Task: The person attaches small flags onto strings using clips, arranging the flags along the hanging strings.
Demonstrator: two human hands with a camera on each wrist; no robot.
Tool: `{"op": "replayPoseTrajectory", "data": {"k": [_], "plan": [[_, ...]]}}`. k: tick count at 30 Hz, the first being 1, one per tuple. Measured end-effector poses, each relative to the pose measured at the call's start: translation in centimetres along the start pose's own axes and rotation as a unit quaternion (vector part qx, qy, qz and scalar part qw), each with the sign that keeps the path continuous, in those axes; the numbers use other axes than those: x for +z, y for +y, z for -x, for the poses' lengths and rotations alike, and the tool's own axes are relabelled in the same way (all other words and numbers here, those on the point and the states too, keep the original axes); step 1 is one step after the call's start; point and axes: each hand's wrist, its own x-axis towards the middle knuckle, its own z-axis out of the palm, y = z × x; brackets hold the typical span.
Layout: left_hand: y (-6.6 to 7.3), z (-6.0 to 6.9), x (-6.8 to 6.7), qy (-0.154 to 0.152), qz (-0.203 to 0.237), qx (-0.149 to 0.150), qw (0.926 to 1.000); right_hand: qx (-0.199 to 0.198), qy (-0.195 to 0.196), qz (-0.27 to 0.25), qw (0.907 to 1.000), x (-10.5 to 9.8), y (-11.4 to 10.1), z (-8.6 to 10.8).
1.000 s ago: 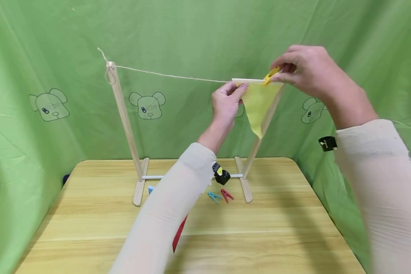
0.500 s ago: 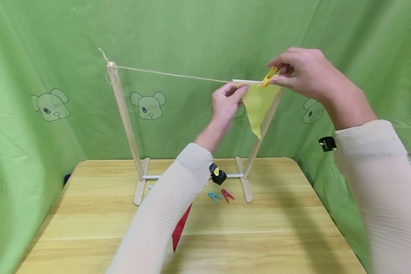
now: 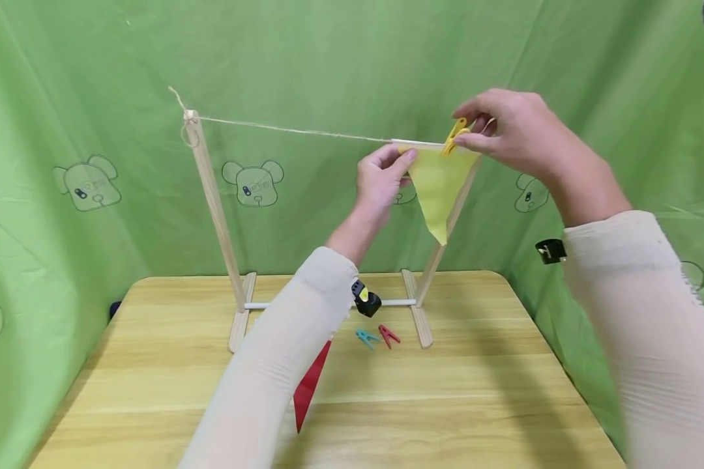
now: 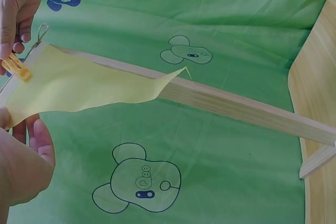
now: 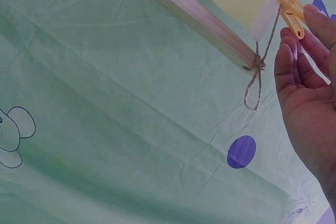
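Observation:
A yellow triangular flag (image 3: 437, 185) hangs point down from the string (image 3: 293, 129), near the right post. My left hand (image 3: 377, 185) pinches the flag's upper left corner between thumb and fingers. At its top edge, toward the right, sits a yellow clothespin (image 3: 454, 135); my right hand (image 3: 519, 133) holds its handles between thumb and fingertips. In the left wrist view the clothespin (image 4: 17, 66) lies across the flag's white top band. The right wrist view has the clothespin (image 5: 286, 6) on that band, with thumb and fingers of the right hand (image 5: 310, 85) at its handle ends.
Two wooden posts, left (image 3: 214, 208) and right (image 3: 431, 267), stand on feet joined by a white rod (image 3: 397, 302). On the wooden table (image 3: 446, 417) lie a teal clothespin (image 3: 366, 337), a red clothespin (image 3: 389, 336) and a red flag (image 3: 311, 389), partly behind the left sleeve. Green cloth surrounds the table.
Both hands have moved slightly left and down, with the yellow clothespin and the flag's top edge. More of the red flag shows beside the left sleeve.

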Motion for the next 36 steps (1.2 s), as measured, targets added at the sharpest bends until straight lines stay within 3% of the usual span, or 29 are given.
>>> {"op": "replayPoseTrajectory", "data": {"k": [7,13,21,36], "plan": [[-0.3,0.1,-0.1,0.009,0.006,0.007,0.9999,-0.014,0.019,-0.002,0.9997,0.4,0.2,0.1],[-0.1,0.0,-0.3,0.006,0.001,-0.009,0.9999,-0.019,0.033,0.001,0.9993,0.6,0.3,0.2],[-0.1,0.0,-0.6,0.008,-0.009,-0.014,0.9998,-0.003,0.025,-0.015,0.9996,0.7,0.2,0.2],[-0.4,0.4,-1.7,-0.003,0.0,-0.018,0.9998,0.023,0.093,-0.055,0.9939,1.2,0.7,2.3]]}}
